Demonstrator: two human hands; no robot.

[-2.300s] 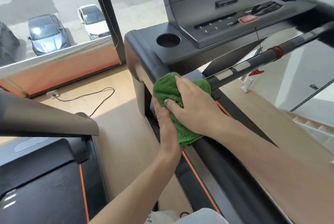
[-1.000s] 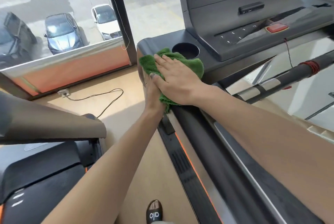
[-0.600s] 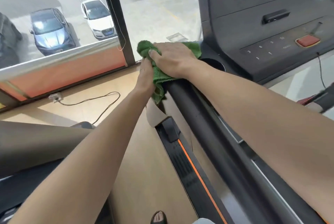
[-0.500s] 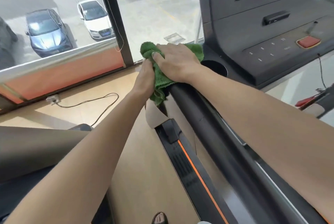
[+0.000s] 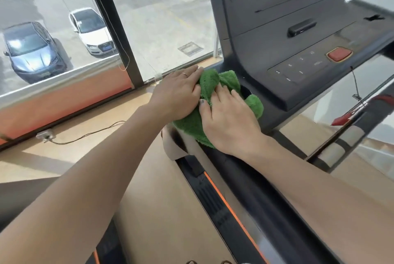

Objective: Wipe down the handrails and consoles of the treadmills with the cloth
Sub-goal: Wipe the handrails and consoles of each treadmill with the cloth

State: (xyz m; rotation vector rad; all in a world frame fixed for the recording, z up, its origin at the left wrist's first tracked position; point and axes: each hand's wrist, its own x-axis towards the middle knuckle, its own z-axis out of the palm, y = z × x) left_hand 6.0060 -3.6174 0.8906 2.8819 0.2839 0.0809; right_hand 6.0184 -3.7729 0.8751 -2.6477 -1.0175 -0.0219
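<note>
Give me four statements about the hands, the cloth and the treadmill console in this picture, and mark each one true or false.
1. Both hands rest on the green cloth. True.
2. The cloth lies on the red button. False: the button is uncovered, away to the right on the console.
3. The left hand wears a ring. True.
4. The right hand is touching the console's number keys. False: it is on the cloth, at the console's left corner.
</note>
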